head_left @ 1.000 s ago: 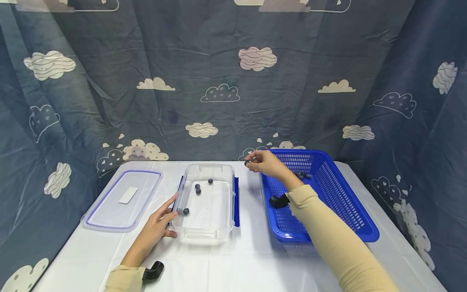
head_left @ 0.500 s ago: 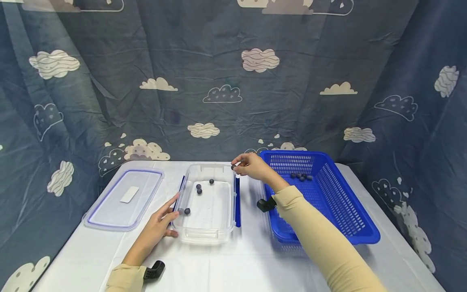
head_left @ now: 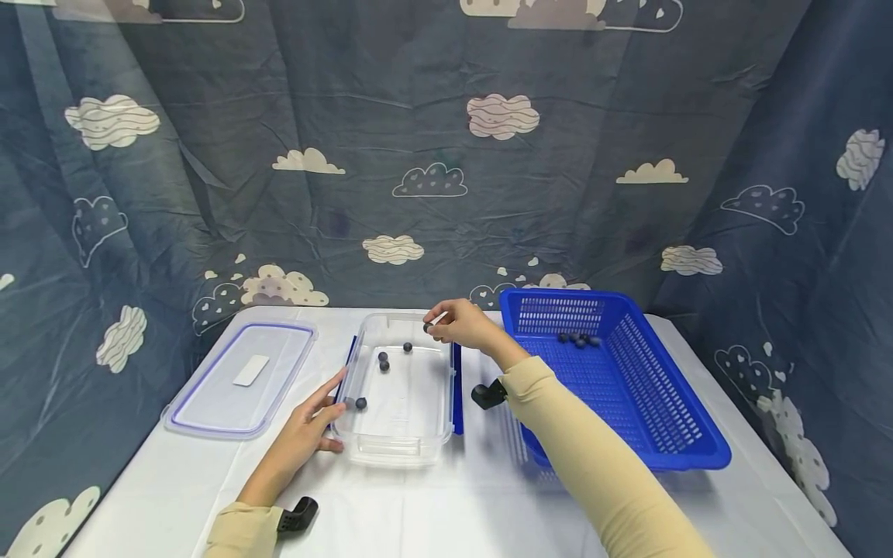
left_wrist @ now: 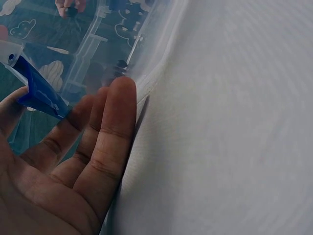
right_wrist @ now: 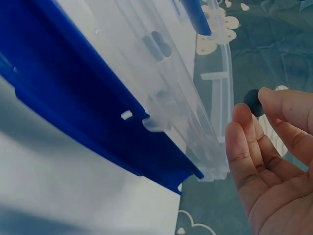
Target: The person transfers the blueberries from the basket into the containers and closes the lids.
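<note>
I see right hand [head_left: 463,324] pinching dark ball [head_left: 428,328] at fingertips, above far right corner of clear container [head_left: 446,403]. Left hand [head_left: 307,428], fingers straight, pressed flat against container's near left wall. Four dark balls [head_left: 382,361] inside container. Lid [head_left: 240,380] left of container, blue basket [head_left: 687,434] right of it.

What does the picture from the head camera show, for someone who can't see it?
A right hand pinches a small dark ball over a clear plastic box holding four more balls. The left hand steadies the box; a blue plastic basket sits right, a clear lid left.
</note>
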Available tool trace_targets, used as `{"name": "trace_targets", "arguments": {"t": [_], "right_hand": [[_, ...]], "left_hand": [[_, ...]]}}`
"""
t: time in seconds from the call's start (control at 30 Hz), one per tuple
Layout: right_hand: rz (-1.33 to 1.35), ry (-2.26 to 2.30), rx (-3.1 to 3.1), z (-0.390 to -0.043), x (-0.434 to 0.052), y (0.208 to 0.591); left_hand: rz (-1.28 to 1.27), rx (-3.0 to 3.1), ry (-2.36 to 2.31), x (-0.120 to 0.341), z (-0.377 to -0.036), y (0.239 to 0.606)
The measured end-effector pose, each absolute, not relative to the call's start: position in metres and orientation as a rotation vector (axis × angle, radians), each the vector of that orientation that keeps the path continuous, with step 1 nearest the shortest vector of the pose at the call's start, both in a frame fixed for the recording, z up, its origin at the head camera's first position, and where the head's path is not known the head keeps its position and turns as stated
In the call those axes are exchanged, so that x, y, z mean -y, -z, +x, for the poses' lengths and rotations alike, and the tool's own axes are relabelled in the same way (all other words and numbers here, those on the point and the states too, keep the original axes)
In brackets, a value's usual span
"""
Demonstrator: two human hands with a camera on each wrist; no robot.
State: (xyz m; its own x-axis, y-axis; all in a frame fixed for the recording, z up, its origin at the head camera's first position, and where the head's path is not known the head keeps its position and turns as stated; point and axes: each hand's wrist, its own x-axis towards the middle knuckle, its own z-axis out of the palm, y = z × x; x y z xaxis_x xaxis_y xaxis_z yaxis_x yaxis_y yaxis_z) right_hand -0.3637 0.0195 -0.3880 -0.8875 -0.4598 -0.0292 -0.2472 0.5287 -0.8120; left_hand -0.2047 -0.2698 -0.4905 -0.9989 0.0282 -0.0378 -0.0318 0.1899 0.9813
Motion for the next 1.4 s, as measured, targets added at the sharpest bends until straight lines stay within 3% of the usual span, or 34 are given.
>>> {"name": "trace_targets", "arguments": {"t": [0.53,1.4], "right_hand": [[-0.575,1.224,-2.559,-0.364,-0.005,0.392],[-0.553,1.222,-2.535,-0.367,-0.021,0.385]], "left_hand": [[0.018,-2.387,-1.975,0.270,-0.206,0.491],[-0.003,-2.408,-1.959,0.270,-0.206,0.491]]}}
